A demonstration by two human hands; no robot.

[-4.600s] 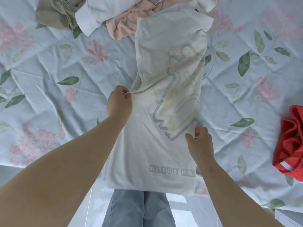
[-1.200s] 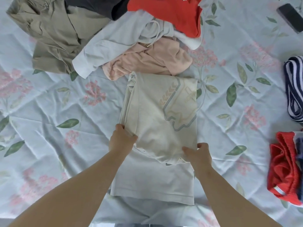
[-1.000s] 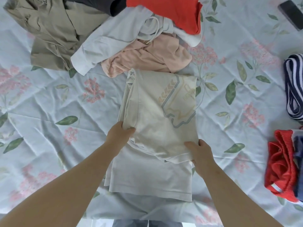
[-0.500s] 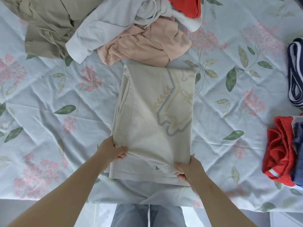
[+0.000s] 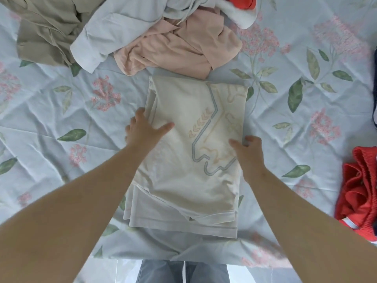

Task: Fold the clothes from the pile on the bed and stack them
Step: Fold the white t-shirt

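A cream T-shirt (image 5: pixel 189 152) with a pale printed outline lies folded in half on the flowered bedsheet (image 5: pixel 51 123), its upper layer stopping short of the near hem. My left hand (image 5: pixel 142 129) rests on the shirt's left edge with fingers spread and the thumb lying on top. At the right edge my right hand (image 5: pixel 247 150) has its thumb on the fabric and its fingers curled round the edge. The unfolded pile lies beyond the shirt: a beige garment (image 5: pixel 47 27), a light blue shirt (image 5: pixel 114 23) and a pink garment (image 5: pixel 179 45).
A folded red garment (image 5: pixel 359 190) sits at the right side of the bed. A red and white piece (image 5: pixel 240 9) tops the pile at the far edge. The bed's near edge (image 5: pixel 183 256) runs just below the shirt, with my jeans (image 5: pixel 183 272) under it.
The shirt's far half was pulled over the near half and laid down. Both hands then let go of the near hem and moved up to the shirt's middle sides.
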